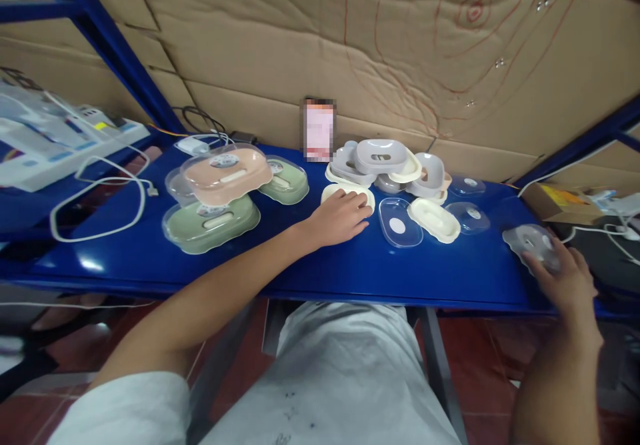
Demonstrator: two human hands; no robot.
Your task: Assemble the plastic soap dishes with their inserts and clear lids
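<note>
My left hand [343,218] lies over a cream oval dish [333,193] at the middle of the blue table, its fingers curled on the near and right rim. At the table's right end my right hand [570,275] grips a grey oval soap box [533,240] with a clear cover, thumb on the near side. Between the hands are a clear lid [400,230] with a white round sticker, another cream dish [434,220] and more clear lids [467,218]. Behind them is a pile of grey dishes [383,156] and cream ones.
To the left stand lidded soap boxes, a pink one [227,182] and two green ones [215,228]. A phone [320,130] leans against the cardboard wall [260,52]. A white cable [100,237] loops at the left. An open carton [555,204] stands at the right.
</note>
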